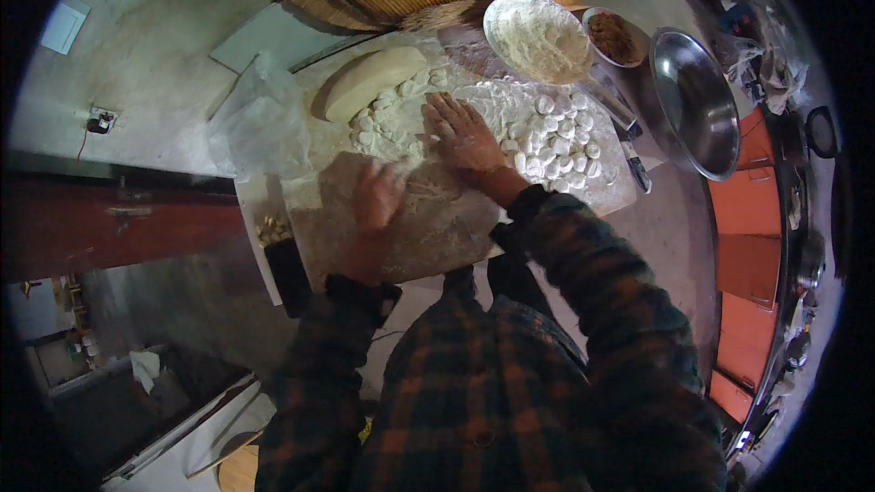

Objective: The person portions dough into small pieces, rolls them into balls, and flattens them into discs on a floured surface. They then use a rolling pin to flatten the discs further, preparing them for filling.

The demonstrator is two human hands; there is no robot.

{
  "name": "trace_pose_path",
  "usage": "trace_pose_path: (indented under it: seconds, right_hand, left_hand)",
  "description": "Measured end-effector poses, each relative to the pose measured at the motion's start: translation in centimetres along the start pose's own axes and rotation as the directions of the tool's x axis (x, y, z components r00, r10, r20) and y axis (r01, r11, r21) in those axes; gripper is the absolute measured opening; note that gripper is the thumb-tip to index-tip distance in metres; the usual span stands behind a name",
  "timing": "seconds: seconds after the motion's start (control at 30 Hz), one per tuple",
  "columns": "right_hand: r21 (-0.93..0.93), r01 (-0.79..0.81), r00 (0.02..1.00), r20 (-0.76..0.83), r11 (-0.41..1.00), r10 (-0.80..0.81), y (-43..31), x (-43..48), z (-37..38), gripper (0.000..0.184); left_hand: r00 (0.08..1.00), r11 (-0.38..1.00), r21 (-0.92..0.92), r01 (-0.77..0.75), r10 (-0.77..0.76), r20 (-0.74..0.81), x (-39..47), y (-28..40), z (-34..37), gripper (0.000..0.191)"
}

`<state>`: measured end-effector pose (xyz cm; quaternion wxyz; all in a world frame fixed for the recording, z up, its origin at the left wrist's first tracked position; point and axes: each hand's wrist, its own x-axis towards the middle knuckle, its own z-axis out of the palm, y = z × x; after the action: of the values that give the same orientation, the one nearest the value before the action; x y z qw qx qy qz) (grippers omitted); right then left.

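Observation:
My right hand (466, 138) lies palm down on the flour-dusted wooden board (437, 232), its fingers extended. Whatever is beneath the palm is hidden. To its left, my left hand (378, 195) is blurred by motion over the board, and its grip is unclear. Small floured dough pieces (384, 130) lie loosely beyond my left hand. Many more round dough pieces (557, 140) cluster on the board's right side. At the far left part of the board rests a long, thick roll of dough (374, 82).
A bowl of flour (536, 37) and a smaller bowl of brown filling (614, 37) stand behind the board. A metal basin (694, 102) is at right, near a cleaver (612, 106) and a dark-handled knife (638, 167). A clear plastic bag (263, 123) touches the left side.

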<state>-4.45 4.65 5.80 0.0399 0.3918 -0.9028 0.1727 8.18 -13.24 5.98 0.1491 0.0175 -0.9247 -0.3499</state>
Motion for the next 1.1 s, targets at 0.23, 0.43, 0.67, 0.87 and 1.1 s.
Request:
trace_pose_path:
  seconds: [0.23,0.43,0.67,0.87,1.1]
  right_hand:
    - [-0.123,-0.220,0.974,-0.082,0.968,0.211,-0.9,-0.5,1.8,0.056]
    - [0.011,-0.240,0.929,-0.287,0.971,0.233,-5.2,0.1,4.0,0.067]
    - [0.017,0.000,0.985,-0.174,1.000,0.003,-1.1,0.4,1.7,0.055]
    - [0.058,-0.038,0.999,0.025,0.998,0.036,1.3,-0.3,-0.4,0.049]
    - [0.003,-0.311,0.899,-0.323,0.951,0.295,-4.7,0.4,4.0,0.061]
  left_hand:
    - [0.967,0.967,0.058,0.249,-0.244,-0.078,1.0,-0.6,0.7,0.028]
    - [0.941,0.933,0.158,0.323,-0.299,-0.157,5.2,-3.9,-1.9,0.031]
    - [0.951,0.937,-0.167,0.308,-0.309,0.016,2.2,0.7,-0.8,0.026]
    - [0.995,0.948,-0.316,0.036,-0.005,0.099,0.8,3.3,2.8,0.024]
    - [0.994,0.971,0.237,-0.034,0.057,-0.089,3.2,-0.3,1.0,0.039]
